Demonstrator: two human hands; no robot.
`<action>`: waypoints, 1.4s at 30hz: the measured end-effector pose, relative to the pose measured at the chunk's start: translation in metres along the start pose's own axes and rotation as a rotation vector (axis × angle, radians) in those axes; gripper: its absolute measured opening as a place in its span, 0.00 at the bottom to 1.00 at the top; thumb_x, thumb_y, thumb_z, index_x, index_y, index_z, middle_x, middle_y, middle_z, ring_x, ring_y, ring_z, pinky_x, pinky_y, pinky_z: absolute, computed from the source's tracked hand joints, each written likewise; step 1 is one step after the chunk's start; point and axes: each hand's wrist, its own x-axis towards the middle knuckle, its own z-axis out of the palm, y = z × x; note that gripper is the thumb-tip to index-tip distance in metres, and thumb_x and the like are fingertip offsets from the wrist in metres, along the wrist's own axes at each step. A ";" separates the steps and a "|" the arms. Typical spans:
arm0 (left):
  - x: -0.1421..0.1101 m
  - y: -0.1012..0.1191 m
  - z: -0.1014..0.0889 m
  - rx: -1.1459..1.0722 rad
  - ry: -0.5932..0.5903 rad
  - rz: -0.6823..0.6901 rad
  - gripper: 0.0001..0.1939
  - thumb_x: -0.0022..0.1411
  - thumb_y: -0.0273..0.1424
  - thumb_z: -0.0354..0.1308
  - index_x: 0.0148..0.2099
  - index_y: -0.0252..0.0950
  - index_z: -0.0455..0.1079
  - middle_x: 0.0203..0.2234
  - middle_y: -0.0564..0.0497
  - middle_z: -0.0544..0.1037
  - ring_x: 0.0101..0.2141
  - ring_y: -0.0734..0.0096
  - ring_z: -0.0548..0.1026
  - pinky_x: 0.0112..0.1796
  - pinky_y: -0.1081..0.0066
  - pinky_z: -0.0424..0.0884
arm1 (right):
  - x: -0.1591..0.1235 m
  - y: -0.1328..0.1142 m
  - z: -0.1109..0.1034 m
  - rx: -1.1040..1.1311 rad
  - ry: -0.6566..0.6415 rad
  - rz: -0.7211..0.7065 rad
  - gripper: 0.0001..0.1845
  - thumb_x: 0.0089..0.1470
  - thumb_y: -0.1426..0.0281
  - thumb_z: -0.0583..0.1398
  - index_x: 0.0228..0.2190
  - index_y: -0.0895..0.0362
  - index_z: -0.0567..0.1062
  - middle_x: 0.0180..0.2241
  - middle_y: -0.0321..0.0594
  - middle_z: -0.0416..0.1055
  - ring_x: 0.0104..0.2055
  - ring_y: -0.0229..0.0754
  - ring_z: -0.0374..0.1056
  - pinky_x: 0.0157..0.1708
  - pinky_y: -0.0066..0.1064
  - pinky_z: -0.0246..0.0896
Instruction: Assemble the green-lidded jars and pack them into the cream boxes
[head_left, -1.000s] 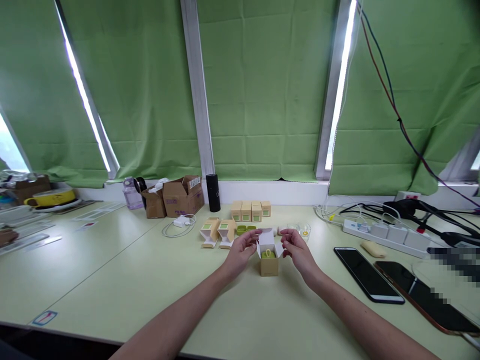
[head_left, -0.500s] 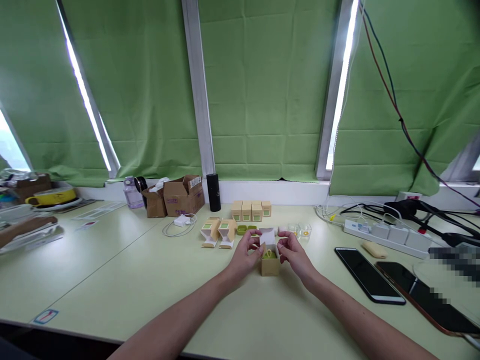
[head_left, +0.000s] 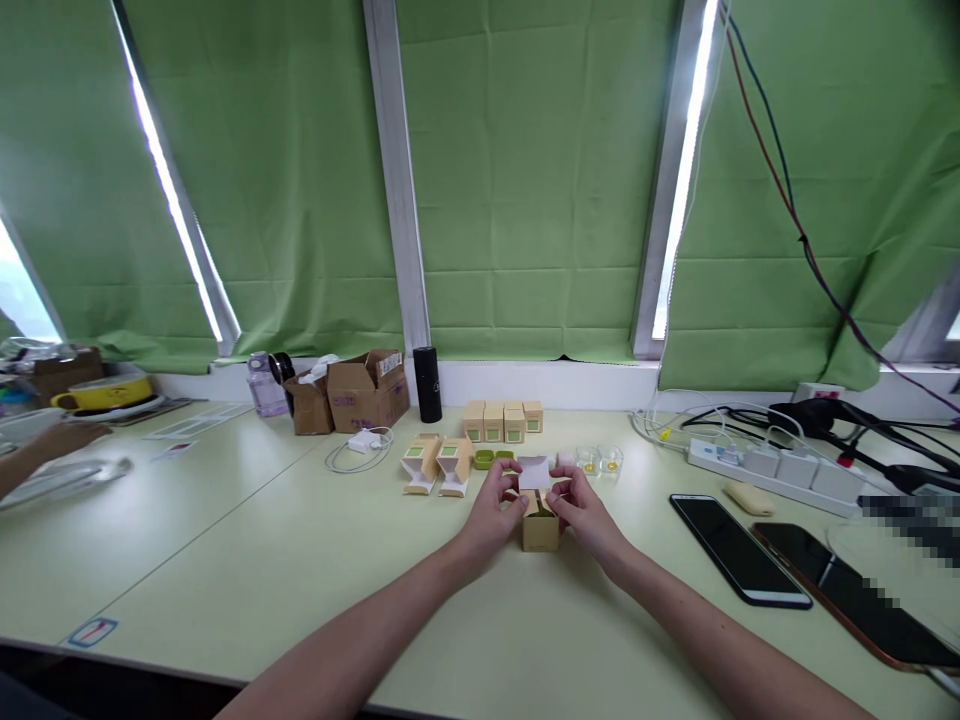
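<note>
A small brown cardboard box (head_left: 540, 535) stands upright on the table between my hands, its white-lined lid raised at the back. My left hand (head_left: 491, 508) curls at the box's left side, fingertips at the left side flap. On the opposite side my right hand (head_left: 589, 512) has its thumb and fingers at the right flap. Both side flaps lean inward over the opening, and a narrow strip of green content shows between them. Behind the hands lie green cases (head_left: 493, 458) and small clear round containers (head_left: 600, 460) with yellow inside.
Two opened boxes (head_left: 437, 466) lie left of the hands; several closed boxes (head_left: 502, 422) stand behind. Two phones (head_left: 739, 550) and a power strip (head_left: 776, 478) lie right. A black bottle (head_left: 427, 385) and cartons (head_left: 367, 392) stand back left. Another person's hand (head_left: 71, 440) is far left.
The box's side flaps have folded inward, covering most of the green content and the pale loop seen before. My right hand has moved slightly left onto the flap. The other person's hand has shifted.
</note>
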 end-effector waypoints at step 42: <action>-0.003 0.012 -0.003 0.237 0.023 0.162 0.03 0.62 0.31 0.60 0.39 0.38 0.70 0.40 0.48 0.79 0.45 0.61 0.74 0.50 0.62 0.66 | -0.024 -0.044 -0.015 -0.665 0.006 -0.539 0.02 0.59 0.71 0.58 0.35 0.51 0.69 0.37 0.42 0.67 0.42 0.49 0.64 0.40 0.41 0.63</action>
